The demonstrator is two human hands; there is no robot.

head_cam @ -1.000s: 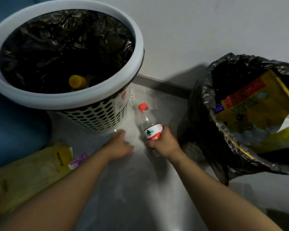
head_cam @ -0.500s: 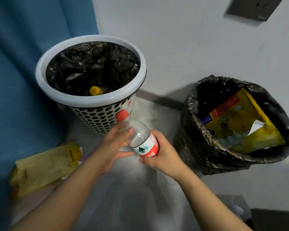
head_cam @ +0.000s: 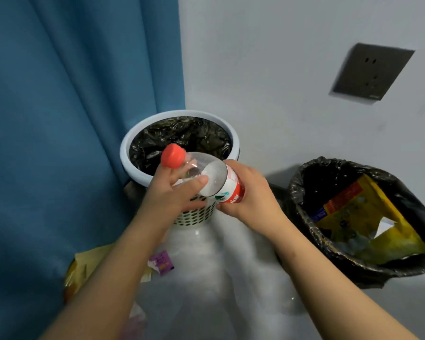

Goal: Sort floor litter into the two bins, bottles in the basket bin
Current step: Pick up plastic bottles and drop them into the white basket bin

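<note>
two hands: both on one bottle (head_cam: 216,180), held in the air just before the near rim of the basket bin (head_cam: 127,158).
left hand (head_cam: 174,195): grips the clear shoulder below the red cap (head_cam: 173,155).
right hand (head_cam: 252,192): clasps the labelled base end.
long axis: tilted, cap up-left toward the bin mouth.
nearer hand: left, closest to the basket bin.
next move, a guess: cap-first over the rim, then let go.

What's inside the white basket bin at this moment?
Only a crumpled black liner shows inside the basket bin. The bottle, held by the left hand and right hand, covers its near part, so anything lying there cannot be seen.
</note>
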